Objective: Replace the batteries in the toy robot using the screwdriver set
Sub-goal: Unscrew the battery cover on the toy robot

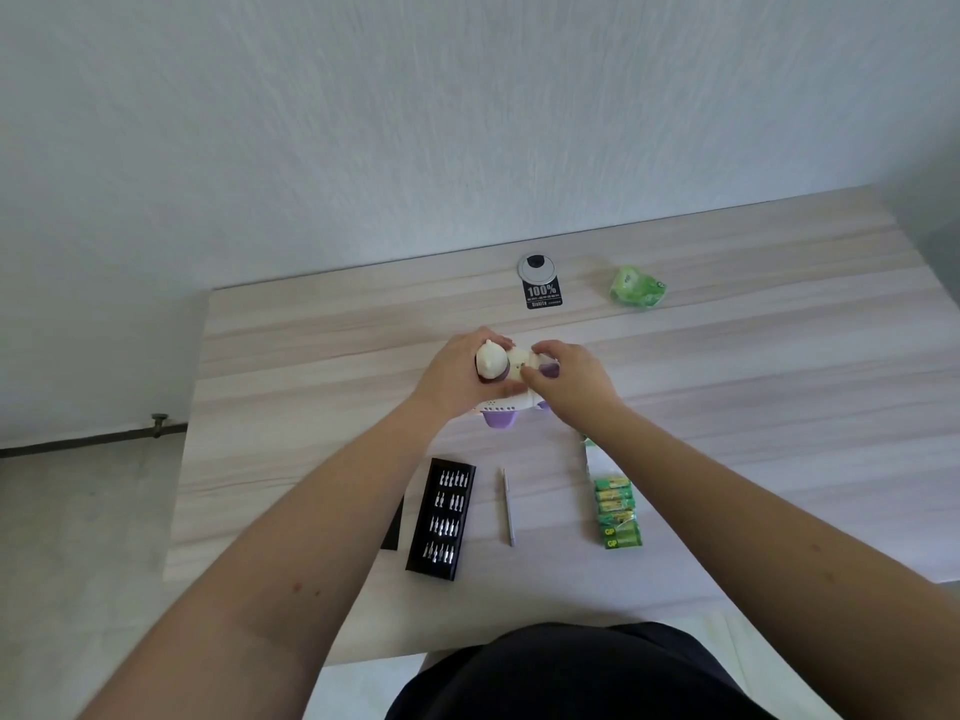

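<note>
A white and purple toy robot (500,407) sits mid-table, mostly covered by my hands. My left hand (457,379) wraps around its left side, gripping it by a rounded white part. From the right, my right hand (569,379) rests on the toy's top with fingers curled on it. Nearer to me, a black tray of screwdriver bits (441,518) lies open. A thin grey screwdriver handle (507,506) lies to its right. Further right, a row of green batteries (617,511) lies loose on the table.
A crumpled green wrapper (638,286) lies at the back right. A round cable grommet (536,267) with a black label (543,295) sits near the far edge. A black lid (393,527) peeks from under my left forearm. White packaging (597,459) lies above the batteries.
</note>
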A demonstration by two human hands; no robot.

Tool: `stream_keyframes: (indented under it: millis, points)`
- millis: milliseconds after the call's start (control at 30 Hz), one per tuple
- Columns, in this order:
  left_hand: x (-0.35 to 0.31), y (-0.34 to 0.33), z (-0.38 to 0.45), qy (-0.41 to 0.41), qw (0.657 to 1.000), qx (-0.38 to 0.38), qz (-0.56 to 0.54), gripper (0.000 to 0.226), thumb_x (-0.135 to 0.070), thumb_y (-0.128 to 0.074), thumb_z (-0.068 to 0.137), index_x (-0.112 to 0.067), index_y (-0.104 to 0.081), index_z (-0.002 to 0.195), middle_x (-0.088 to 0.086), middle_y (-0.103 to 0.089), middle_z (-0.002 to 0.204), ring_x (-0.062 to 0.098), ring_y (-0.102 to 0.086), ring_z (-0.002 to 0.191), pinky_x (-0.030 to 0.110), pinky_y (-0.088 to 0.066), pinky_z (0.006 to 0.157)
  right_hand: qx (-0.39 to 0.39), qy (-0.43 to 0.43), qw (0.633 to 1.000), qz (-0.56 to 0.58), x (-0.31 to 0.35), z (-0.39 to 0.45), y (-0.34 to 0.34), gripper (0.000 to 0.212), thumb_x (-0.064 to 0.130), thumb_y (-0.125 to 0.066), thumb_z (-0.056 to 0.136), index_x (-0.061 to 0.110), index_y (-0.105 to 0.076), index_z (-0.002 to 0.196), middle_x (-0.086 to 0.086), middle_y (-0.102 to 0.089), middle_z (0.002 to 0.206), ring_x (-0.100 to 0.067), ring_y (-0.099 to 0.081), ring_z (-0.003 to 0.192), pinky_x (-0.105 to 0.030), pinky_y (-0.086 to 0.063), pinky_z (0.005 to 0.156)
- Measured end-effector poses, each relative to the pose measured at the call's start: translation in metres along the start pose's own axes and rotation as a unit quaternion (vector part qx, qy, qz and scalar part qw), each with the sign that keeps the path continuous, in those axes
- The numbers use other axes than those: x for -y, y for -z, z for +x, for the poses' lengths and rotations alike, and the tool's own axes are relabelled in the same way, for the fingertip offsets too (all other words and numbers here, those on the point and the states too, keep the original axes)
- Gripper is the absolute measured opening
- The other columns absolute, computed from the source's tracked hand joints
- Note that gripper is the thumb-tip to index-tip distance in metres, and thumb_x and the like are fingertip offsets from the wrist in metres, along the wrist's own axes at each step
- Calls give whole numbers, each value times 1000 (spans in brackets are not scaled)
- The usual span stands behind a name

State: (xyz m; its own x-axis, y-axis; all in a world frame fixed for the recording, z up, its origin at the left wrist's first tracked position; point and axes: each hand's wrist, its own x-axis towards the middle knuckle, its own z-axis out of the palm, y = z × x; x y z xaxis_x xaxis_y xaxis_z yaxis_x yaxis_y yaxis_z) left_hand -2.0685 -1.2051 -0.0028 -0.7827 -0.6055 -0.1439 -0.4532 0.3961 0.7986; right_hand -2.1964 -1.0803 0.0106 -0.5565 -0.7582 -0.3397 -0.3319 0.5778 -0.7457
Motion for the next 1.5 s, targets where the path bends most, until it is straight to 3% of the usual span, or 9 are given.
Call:
stream_keyframes:
  millis: [100,233,400,533,667,833,1100,1267,1500]
  points:
    - [7,6,-2,-11,999,32,-7,67,-26,-95,49,-32,-63,107,-6,-64,118,7,-56,109,33,-47,97,0,-11,1000,6,2,-2,1,41,34,-67,84,23,-59,123,-8,-61,112,-19,-64,91,-43,-56,84]
    - [19,9,-7,-16,999,42,0,77,-25,-94,51,-33,-61,120,-8,-56,125,2,-50,114,24,-41,100,1,-27,1000,-1,10,-3,1,40,35,-67,85,21,-59,121,-8,-64,109,-21,-64,85,-42,-57,80]
    - [17,8,-9,-13,1000,27,-8,75,-22,-93,53,-30,-62,121,-8,-53,120,8,-52,112,25,-41,99,4,-50,999,3,22,-4,4,36,34,-65,85,20,-59,117,-5,-65,116,-24,-65,90,-43,-58,78]
    - [18,7,-9,-23,1000,17,-10,75,-25,-93,52,-28,-63,120,-9,-54,118,9,-53,110,27,-42,98,15,-67,998,-17,30,-3,7,36,31,-64,87,19,-59,119,-2,-60,124,-25,-67,82,-32,-59,65]
    - [23,5,-9,-18,1000,16,-8,76,-43,-87,47,-37,-60,118,-14,-53,119,8,-52,113,30,-44,98,32,-74,990,-113,43,0,10,34,30,-59,87,20,-60,120,-2,-62,120,-19,-65,65,-19,-45,55]
    - [27,4,-5,-28,999,22,5,76,-40,-90,51,-34,-59,120,-10,-54,122,10,-49,115,34,-42,101,40,-77,976,-199,55,0,5,31,27,-52,83,14,-62,110,-8,-70,97,-25,-70,79,-31,-54,77]
    - [25,6,-6,-34,999,23,12,73,-33,-91,54,-30,-59,120,-8,-53,120,13,-50,114,36,-43,100,59,-40,946,-316,62,0,0,28,25,-44,90,6,-53,110,-13,-64,100,-28,-52,78,-29,-31,54]
    - [26,5,-5,-25,999,30,17,74,-38,-90,53,-36,-57,120,-11,-52,121,12,-49,116,37,-43,100,67,-31,934,-350,63,1,-5,28,23,-41,94,5,-52,113,-11,-57,106,-30,-57,97,-31,-36,72]
    - [25,6,-4,-28,999,30,26,74,-36,-91,54,-33,-57,120,-10,-53,121,12,-49,115,35,-42,101,75,94,855,-504,57,-6,-6,27,0,-44,94,1,-50,120,-14,-48,118,-33,-56,105,-33,-36,71]
